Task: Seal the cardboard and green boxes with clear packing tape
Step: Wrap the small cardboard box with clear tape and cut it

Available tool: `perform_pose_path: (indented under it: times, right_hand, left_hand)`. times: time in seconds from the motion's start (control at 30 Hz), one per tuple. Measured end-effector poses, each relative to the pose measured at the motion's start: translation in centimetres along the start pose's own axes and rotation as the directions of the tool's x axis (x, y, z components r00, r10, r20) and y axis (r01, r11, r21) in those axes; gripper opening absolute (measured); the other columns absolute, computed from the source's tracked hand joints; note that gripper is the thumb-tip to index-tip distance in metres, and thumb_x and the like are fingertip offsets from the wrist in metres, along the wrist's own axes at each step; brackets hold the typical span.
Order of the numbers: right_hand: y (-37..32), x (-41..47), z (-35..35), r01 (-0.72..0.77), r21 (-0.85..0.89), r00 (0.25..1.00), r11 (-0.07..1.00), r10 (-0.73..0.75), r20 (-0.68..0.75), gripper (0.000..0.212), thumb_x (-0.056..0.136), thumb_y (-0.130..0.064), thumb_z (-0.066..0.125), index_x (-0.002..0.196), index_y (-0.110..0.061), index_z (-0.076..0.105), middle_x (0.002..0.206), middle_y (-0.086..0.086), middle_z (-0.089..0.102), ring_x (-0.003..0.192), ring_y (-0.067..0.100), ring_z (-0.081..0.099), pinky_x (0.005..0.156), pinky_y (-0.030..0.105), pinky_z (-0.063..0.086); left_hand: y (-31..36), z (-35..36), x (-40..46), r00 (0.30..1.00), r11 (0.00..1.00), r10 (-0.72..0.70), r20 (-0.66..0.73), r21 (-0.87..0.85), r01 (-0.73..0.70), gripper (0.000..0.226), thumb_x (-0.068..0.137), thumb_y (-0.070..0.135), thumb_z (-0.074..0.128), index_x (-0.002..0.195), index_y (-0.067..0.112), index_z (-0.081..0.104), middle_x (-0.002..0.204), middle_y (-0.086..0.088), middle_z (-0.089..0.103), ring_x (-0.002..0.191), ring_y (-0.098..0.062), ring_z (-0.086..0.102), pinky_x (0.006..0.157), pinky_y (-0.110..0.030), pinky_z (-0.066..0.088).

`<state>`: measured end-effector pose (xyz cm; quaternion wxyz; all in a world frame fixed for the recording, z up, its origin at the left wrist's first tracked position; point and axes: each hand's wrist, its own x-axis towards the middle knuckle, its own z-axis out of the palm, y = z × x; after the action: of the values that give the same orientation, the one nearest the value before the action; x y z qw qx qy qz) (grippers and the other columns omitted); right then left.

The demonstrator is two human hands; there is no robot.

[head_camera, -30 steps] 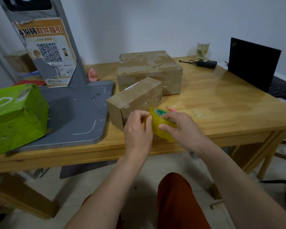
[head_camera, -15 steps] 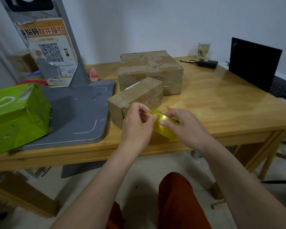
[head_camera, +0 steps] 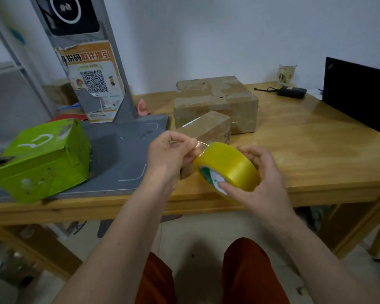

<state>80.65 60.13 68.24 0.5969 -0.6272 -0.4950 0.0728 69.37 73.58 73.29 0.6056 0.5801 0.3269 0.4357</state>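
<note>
From the head view, my right hand (head_camera: 261, 181) grips the tape roll (head_camera: 227, 166) above the table's (head_camera: 316, 150) near edge, thumb on its core. My left hand (head_camera: 169, 153) pinches the free tape end (head_camera: 199, 145) at the roll's upper left. The small cardboard box (head_camera: 206, 128) lies directly behind both hands, its long axis running away to the right; the left hand is nearer. The green box (head_camera: 42, 159) sits well apart, far left.
</note>
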Motion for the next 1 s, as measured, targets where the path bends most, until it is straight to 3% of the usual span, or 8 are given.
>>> perform_pose_path:
  times: [0.13, 0.2, 0.27, 0.4, 0.6, 0.77, 0.9, 1.0]
  right_hand:
    - [0.0, -0.1, 1.1, 0.084, 0.049, 0.988, 0.995, -0.077, -0.136, 0.073, 0.060, -0.033, 0.086, 0.118, -0.040, 0.042, 0.113, -0.032, 0.050, 0.111, -0.004, 0.051, 0.086, 0.012, 0.045]
    - [0.1, -0.1, 1.9, 0.091, 0.014, 0.981, 0.996, -0.088, -0.172, 0.077, 0.065, -0.020, 0.087, 0.121, -0.043, 0.039, 0.114, -0.038, 0.047, 0.112, -0.013, 0.046, 0.087, 0.004, 0.040]
    - [0.0, 0.2, 2.5, 0.085, -0.039, 0.978, 0.996, -0.091, -0.186, 0.083, 0.072, -0.008, 0.083, 0.129, -0.044, 0.035, 0.121, -0.041, 0.039, 0.116, -0.022, 0.037, 0.090, 0.000, 0.036]
    - [0.2, 1.9, 2.0, 0.114, -0.142, 0.989, 0.983, -0.127, -0.082, 0.094, 0.073, -0.001, 0.076, 0.142, -0.046, 0.030, 0.130, -0.053, 0.026, 0.124, -0.025, 0.028, 0.101, 0.012, 0.039]
    - [-0.1, 3.6, 2.4, 0.061, -0.382, 0.998, 0.922, -0.047, 0.047, 0.081, 0.071, -0.004, 0.078, 0.139, -0.036, 0.046, 0.120, -0.019, 0.050, 0.108, -0.010, 0.040, 0.081, -0.005, 0.032]
    - [-1.1, 5.0, 3.1, 0.015, -0.473, 0.994, 0.881, 0.036, 0.099, 0.072, 0.077, -0.015, 0.073, 0.139, -0.039, 0.045, 0.123, -0.008, 0.056, 0.102, 0.004, 0.045, 0.081, 0.022, 0.035]
    - [-1.3, 6.1, 3.5, -0.047, -0.508, 0.988, 0.860, 0.113, 0.101, 0.068, 0.078, -0.020, 0.072, 0.138, -0.040, 0.046, 0.123, -0.010, 0.058, 0.099, 0.012, 0.054, 0.079, 0.024, 0.041]
    - [-1.4, 6.8, 3.9, -0.071, -0.521, 0.980, 0.850, 0.156, 0.122, 0.067, 0.079, -0.022, 0.070, 0.138, -0.041, 0.044, 0.112, -0.007, 0.061, 0.084, 0.014, 0.053, 0.072, 0.028, 0.044]
  left_hand:
    - [0.5, -0.3, 0.7, 0.995, 0.986, -0.098, -0.004, -0.138, 0.097, 0.016, 0.088, -0.004, 0.064, 0.078, 0.008, 0.059, 0.075, -0.009, 0.067, 0.060, -0.012, 0.064, 0.058, -0.022, 0.057]
    - [0.7, -0.4, 1.2, 0.994, 0.980, -0.112, -0.008, -0.167, 0.109, 0.014, 0.088, -0.003, 0.064, 0.079, 0.007, 0.060, 0.071, -0.007, 0.069, 0.061, -0.014, 0.065, 0.057, -0.024, 0.056]
    - [1.1, -0.6, 1.8, 0.999, 0.997, -0.044, -0.028, -0.072, 0.042, 0.010, 0.089, 0.000, 0.065, 0.082, 0.007, 0.062, 0.068, -0.003, 0.069, 0.064, -0.014, 0.066, 0.059, -0.025, 0.056]
    - [3.1, -2.1, 4.2, 0.989, 0.993, 0.114, -0.092, 0.030, -0.112, 0.012, 0.088, -0.005, 0.066, 0.080, 0.004, 0.061, 0.059, -0.001, 0.068, 0.052, -0.008, 0.063, 0.053, -0.021, 0.056]
    - [2.2, -4.4, 7.6, 0.991, 0.978, 0.102, -0.085, 0.193, -0.084, 0.013, 0.088, -0.006, 0.066, 0.080, 0.002, 0.059, 0.069, -0.013, 0.065, 0.048, -0.006, 0.061, 0.050, -0.018, 0.053]
    - [1.1, -3.7, 10.0, 0.994, 0.954, 0.099, -0.053, 0.288, -0.079, 0.016, 0.090, -0.008, 0.062, 0.080, 0.002, 0.055, 0.067, -0.011, 0.061, 0.039, -0.001, 0.055, 0.044, -0.015, 0.048]
    - [0.5, -3.1, 11.4, 0.988, 0.898, 0.145, -0.061, 0.428, -0.105, 0.014, 0.089, -0.001, 0.065, 0.081, 0.006, 0.057, 0.068, -0.006, 0.064, 0.042, -0.001, 0.054, 0.048, -0.015, 0.050]
    - [0.0, -3.2, 12.1, 0.980, 0.852, 0.190, -0.065, 0.506, -0.132, 0.017, 0.089, 0.003, 0.068, 0.078, 0.012, 0.058, 0.072, -0.007, 0.067, 0.050, -0.006, 0.059, 0.053, -0.019, 0.055]
